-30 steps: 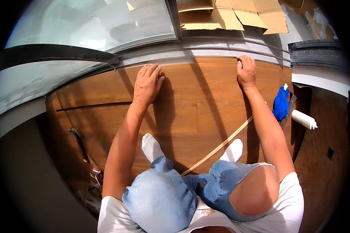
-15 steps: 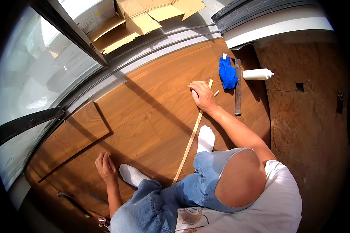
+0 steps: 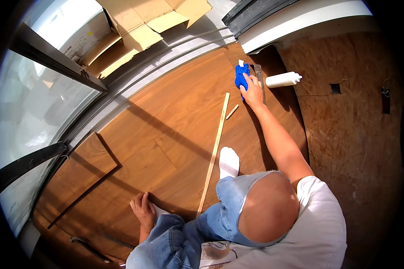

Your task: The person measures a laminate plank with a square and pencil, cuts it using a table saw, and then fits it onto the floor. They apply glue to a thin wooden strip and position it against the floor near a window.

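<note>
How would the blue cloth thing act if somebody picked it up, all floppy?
Probably floppy outside: the blue cloth looks crumpled under the right hand. It might be stiffer inside, since a white tip pokes out at its far end. It probably won't roll far, because it looks lumpy.

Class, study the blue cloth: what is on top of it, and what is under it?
The right hand lies over part of the blue cloth; a white tip shows at the cloth's far end. Wooden flooring shows beside it; whatever is directly underneath is covered.
</note>
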A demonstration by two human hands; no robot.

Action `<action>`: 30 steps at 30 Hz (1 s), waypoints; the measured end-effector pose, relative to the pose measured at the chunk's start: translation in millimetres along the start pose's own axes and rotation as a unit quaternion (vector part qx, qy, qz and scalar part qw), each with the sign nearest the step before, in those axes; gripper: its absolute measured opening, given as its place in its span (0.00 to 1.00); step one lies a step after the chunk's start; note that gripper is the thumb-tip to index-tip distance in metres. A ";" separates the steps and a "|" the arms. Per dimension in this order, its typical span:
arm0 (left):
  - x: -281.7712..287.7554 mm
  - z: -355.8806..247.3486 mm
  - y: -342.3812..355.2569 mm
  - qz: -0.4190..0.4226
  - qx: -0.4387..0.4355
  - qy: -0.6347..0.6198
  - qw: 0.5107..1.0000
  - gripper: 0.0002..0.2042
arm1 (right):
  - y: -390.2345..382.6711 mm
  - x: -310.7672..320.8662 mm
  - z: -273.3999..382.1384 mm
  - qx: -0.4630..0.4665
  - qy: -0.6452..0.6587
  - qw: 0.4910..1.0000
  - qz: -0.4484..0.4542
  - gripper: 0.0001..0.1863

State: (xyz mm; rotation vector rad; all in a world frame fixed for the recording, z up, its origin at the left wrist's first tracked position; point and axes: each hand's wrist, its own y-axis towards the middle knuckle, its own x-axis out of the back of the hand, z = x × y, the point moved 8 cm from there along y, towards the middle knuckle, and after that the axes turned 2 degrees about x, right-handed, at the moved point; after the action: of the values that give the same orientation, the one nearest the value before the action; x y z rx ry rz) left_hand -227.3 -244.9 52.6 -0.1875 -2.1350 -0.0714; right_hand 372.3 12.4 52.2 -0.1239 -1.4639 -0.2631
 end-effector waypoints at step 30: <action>-9.0 22.0 -10.5 0.021 0.017 0.006 1.000 0.21 | 131.3 12.7 32.1 -0.038 -0.114 0.953 0.280 0.18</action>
State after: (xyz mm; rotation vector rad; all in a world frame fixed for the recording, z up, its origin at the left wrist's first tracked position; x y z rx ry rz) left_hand -242.5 -253.5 33.3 -0.2123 -2.1186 -0.0124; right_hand 375.3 145.6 78.3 -0.6385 -1.5818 0.1637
